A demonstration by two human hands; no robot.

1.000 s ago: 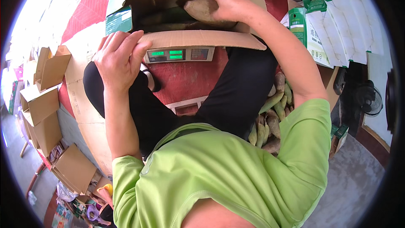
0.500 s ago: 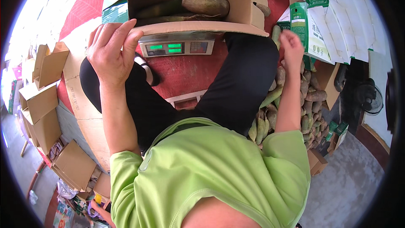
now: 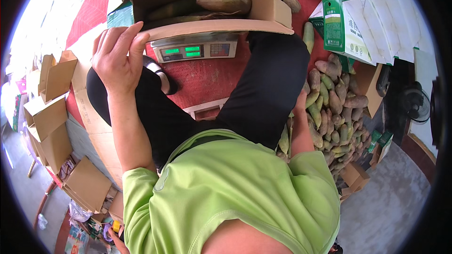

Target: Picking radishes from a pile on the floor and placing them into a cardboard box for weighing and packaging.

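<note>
An open cardboard box (image 3: 221,27) rests on a digital scale (image 3: 219,49) with green lit displays. Inside lie several long radishes; a thick brownish radish (image 3: 223,1) is on top at the right. My left hand (image 3: 115,59) is closed at the near left corner of the box, thumb and forefinger on the edge of its flap. My right hand (image 3: 300,103) is down beside my right knee, at the near side of a large pile of green and brown, soil-dusted radishes (image 3: 335,103). My knee hides its fingers, so what it touches cannot be seen.
Green and white folded cartons (image 3: 348,23) stand at the far right. A black fan (image 3: 414,102) is at the right edge. Several open cardboard boxes (image 3: 44,117) line the left side. Another person's hand (image 3: 117,240) shows at the lower left.
My right hand has dropped from beside the box's right end to the radish pile by my knee. My left hand has stayed at the box corner. The view has shifted slightly.
</note>
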